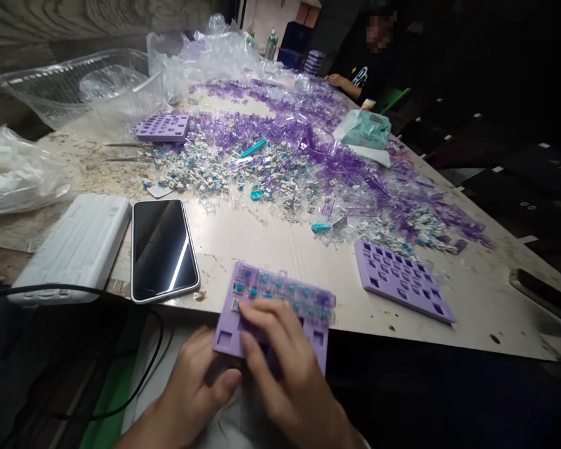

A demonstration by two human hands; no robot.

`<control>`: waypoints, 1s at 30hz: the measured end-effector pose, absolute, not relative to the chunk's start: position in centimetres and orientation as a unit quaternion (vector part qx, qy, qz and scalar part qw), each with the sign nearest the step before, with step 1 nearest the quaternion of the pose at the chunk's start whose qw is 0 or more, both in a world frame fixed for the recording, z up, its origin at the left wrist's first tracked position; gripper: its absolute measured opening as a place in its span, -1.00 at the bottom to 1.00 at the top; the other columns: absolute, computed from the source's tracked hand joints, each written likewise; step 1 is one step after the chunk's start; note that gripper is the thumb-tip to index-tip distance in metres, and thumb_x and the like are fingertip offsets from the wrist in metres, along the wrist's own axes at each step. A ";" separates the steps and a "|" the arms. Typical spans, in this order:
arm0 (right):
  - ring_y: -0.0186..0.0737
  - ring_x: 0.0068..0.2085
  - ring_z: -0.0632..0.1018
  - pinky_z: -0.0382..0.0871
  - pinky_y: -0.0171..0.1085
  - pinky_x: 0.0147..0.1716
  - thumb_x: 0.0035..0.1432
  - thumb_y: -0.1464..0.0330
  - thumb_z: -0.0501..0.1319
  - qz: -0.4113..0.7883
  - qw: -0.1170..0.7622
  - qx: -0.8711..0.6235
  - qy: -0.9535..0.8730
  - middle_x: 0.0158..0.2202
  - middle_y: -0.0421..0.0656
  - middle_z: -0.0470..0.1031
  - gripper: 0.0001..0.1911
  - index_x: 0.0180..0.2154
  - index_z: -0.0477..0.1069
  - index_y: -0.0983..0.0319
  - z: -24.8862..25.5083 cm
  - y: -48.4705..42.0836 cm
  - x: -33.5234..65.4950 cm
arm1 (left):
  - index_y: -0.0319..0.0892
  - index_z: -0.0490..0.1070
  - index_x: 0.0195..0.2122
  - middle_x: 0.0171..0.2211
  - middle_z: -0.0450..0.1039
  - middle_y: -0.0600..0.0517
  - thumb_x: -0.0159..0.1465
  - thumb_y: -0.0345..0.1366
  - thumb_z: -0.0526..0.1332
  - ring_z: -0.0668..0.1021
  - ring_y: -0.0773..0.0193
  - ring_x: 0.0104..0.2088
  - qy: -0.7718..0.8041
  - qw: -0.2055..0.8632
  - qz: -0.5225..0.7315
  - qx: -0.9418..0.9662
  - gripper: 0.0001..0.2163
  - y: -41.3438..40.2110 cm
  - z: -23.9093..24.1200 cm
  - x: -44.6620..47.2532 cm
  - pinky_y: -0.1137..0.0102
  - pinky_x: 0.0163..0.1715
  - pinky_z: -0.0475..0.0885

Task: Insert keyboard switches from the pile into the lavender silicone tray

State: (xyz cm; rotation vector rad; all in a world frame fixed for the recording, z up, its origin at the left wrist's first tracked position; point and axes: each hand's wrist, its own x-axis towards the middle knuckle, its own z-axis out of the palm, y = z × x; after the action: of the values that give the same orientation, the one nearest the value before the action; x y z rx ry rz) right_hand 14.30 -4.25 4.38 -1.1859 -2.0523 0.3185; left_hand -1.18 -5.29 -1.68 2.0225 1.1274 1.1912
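A purple tray [314, 340] with square sockets hangs over the table's near edge, its far rows filled with blue-stemmed switches under clear purple caps. My left hand [191, 386] grips the tray's near left corner, thumb on top. My right hand [280, 362] lies over the tray's middle, fingers pressed down on the switches near the left end. A second purple tray [402, 280], with nothing in its sockets, lies flat to the right. A heap of loose purple caps and white-and-blue switch parts [308, 156] covers the table's centre.
A phone [163, 248] and a white power bank [77, 246] with a black cable lie at the left. A clear plastic tub [81, 87], plastic bags and a third purple tray [163, 128] are further back. Another person sits at the far end. A dark phone [540, 293] lies at the right edge.
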 end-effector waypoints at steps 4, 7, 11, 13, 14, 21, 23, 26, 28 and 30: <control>-0.11 0.02 0.43 0.44 -0.10 -0.01 0.25 0.53 0.04 0.110 0.405 -0.476 -0.773 -0.04 0.03 0.37 -0.60 0.13 0.21 0.32 3.0 -5.5 13.1 | -0.17 0.48 -0.19 -0.33 0.54 0.01 0.37 -0.05 0.04 0.57 0.25 -0.33 0.496 0.494 0.428 0.571 -0.67 -5.8 -0.9 -0.1 0.42 -0.27 0.51; -0.10 0.01 0.44 0.48 -0.11 -0.05 0.23 0.53 0.04 0.108 0.455 -0.464 -0.752 -0.04 0.03 0.35 -0.54 0.16 0.19 0.28 2.4 -6.2 12.1 | -0.12 0.48 -0.10 -0.21 0.55 0.00 0.31 0.00 0.13 0.57 0.23 -0.19 0.529 0.533 0.468 0.465 -0.67 -6.4 -0.7 -0.3 0.43 -0.16 0.50; -0.13 0.01 0.44 0.51 -0.18 -0.09 0.24 0.50 0.00 0.110 0.528 -0.430 -0.724 0.00 0.01 0.30 -0.56 0.15 0.22 0.23 2.2 -7.5 11.2 | -0.09 0.47 -0.12 -0.31 0.55 0.05 0.31 -0.03 0.15 0.56 0.31 -0.34 0.515 0.494 0.529 0.458 -0.71 -7.2 0.4 -1.7 0.53 -0.36 0.49; -0.17 0.02 0.43 0.51 -0.21 -0.09 0.27 0.48 0.00 0.086 0.566 -0.411 -0.710 0.03 -0.01 0.27 -0.56 0.16 0.21 0.19 2.4 -7.9 11.4 | -0.10 0.48 -0.18 -0.40 0.52 0.07 0.31 -0.02 0.13 0.52 0.33 -0.45 0.501 0.471 0.560 0.463 -0.71 -7.6 1.2 -2.3 0.54 -0.50 0.44; -0.16 0.04 0.42 0.51 -0.20 -0.08 0.29 0.45 0.00 0.066 0.577 -0.412 -0.702 0.05 -0.02 0.25 -0.57 0.18 0.20 0.16 2.5 -8.0 11.7 | -0.11 0.47 -0.20 -0.43 0.50 0.07 0.31 0.00 0.13 0.50 0.33 -0.47 0.502 0.464 0.571 0.454 -0.70 -7.7 1.6 -2.4 0.53 -0.53 0.42; -0.07 -0.05 0.52 0.52 -0.09 -0.11 0.20 0.01 0.17 0.243 0.508 -0.472 -0.678 -0.05 -0.03 0.42 -0.40 0.17 0.18 0.15 2.4 -6.9 13.3 | -0.12 0.43 -0.40 -0.56 0.36 0.13 0.26 0.13 0.13 0.37 0.38 -0.57 0.550 0.442 0.546 0.452 -0.61 -8.6 2.1 -1.1 0.51 -0.56 0.31; -0.18 -0.18 0.54 0.53 -0.20 -0.20 0.19 0.11 0.24 0.275 0.516 -0.478 -0.655 -0.17 -0.13 0.44 -0.56 0.04 0.26 0.12 2.0 -6.8 13.1 | -0.11 0.44 -0.34 -0.48 0.43 0.10 0.30 0.09 0.09 0.43 0.35 -0.52 0.545 0.441 0.534 0.472 -0.63 -8.3 1.5 -1.3 0.50 -0.51 0.36; -0.26 -0.24 0.51 0.50 -0.29 -0.26 0.21 0.17 0.24 0.283 0.535 -0.473 -0.641 -0.22 -0.18 0.39 -0.68 -0.05 0.28 0.11 1.2 -6.9 12.4 | -0.11 0.43 -0.28 -0.41 0.49 0.07 0.31 0.00 0.12 0.50 0.33 -0.46 0.505 0.431 0.515 0.542 -0.71 -7.6 0.5 -2.2 0.51 -0.48 0.42; -0.28 -0.27 0.48 0.48 -0.32 -0.31 0.22 0.18 0.22 0.297 0.548 -0.461 -0.632 -0.24 -0.19 0.36 -0.70 -0.06 0.26 0.11 0.5 -7.1 12.0 | -0.09 0.40 -0.31 -0.41 0.49 0.10 0.25 -0.05 0.24 0.51 0.36 -0.46 0.461 0.411 0.520 0.590 -0.78 -7.2 0.0 -2.8 0.55 -0.50 0.42; -0.30 -0.33 0.45 0.44 -0.33 -0.38 0.23 0.20 0.21 0.316 0.556 -0.454 -0.621 -0.27 -0.20 0.32 -0.72 -0.07 0.25 0.11 0.0 -7.4 11.6 | -0.08 0.38 -0.36 -0.43 0.48 0.14 0.11 -0.10 0.39 0.51 0.39 -0.48 0.456 0.398 0.513 0.609 -0.75 -7.1 -0.4 -3.2 0.59 -0.52 0.41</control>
State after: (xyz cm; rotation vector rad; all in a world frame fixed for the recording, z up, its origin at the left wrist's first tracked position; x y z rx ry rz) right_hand 11.56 -7.36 -0.05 -1.0718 -1.4654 0.7457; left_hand -3.22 -7.09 -0.36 1.5428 1.1548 1.2980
